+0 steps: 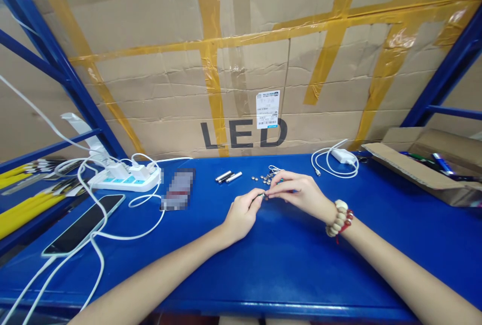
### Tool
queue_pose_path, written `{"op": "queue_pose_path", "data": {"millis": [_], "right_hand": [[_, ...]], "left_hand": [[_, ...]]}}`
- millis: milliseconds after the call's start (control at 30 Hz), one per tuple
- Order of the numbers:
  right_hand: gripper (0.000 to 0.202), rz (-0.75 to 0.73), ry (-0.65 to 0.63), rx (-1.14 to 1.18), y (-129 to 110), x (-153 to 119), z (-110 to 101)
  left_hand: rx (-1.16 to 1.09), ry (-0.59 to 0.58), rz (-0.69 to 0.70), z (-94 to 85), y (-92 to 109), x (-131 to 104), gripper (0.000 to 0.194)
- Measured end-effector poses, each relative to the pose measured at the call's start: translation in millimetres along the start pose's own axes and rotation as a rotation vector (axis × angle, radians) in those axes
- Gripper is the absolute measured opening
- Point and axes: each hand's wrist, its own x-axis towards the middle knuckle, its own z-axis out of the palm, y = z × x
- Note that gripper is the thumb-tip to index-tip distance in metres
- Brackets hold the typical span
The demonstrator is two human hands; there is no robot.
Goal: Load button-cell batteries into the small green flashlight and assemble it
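My left hand (243, 214) is closed around a small metal tube (262, 195), with only its end showing past the thumb and forefinger. The fingertips of my right hand (301, 193) pinch what looks like a button cell (266, 197) right at that end; the fingers partly hide it. Just beyond the hands, several loose silver button cells (262, 178) lie scattered on the blue table (263, 275). Left of them sit several short silver and black tubes (228, 177) side by side. A small white looped cord (274, 168) rests behind my right hand.
A power strip (124, 180) with chargers and white cables stands at left, near a phone (85, 224) and a blurred-out dark rectangle (178, 189). A white charger (343, 156) lies back right, beside an open carton (422, 169) of pens. Large cardboard (169, 94) walls the back.
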Motion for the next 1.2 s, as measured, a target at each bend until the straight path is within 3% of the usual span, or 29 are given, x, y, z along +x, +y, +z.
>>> {"op": "queue_pose_path", "data": {"millis": [400, 600, 800, 1200], "right_hand": [[0.02, -0.062, -0.026, -0.06, -1, 0, -6], [0.02, -0.041, -0.084, 0.024, 0, 0, -4], [0.022, 0.115, -0.116, 0.138, 1, -2, 1], [0.02, 0.271, -0.116, 0.251, 0, -1, 7]], "left_hand": [[-0.121, -0.068, 0.026, -0.4, -2, 1, 0.032], [-0.179, -0.118, 0.011, -1.0, -2, 1, 0.035], [-0.136, -0.141, 0.01, -1.1, -2, 0, 0.032], [-0.051, -0.157, 0.058, -0.9, -2, -3, 0.019]]}}
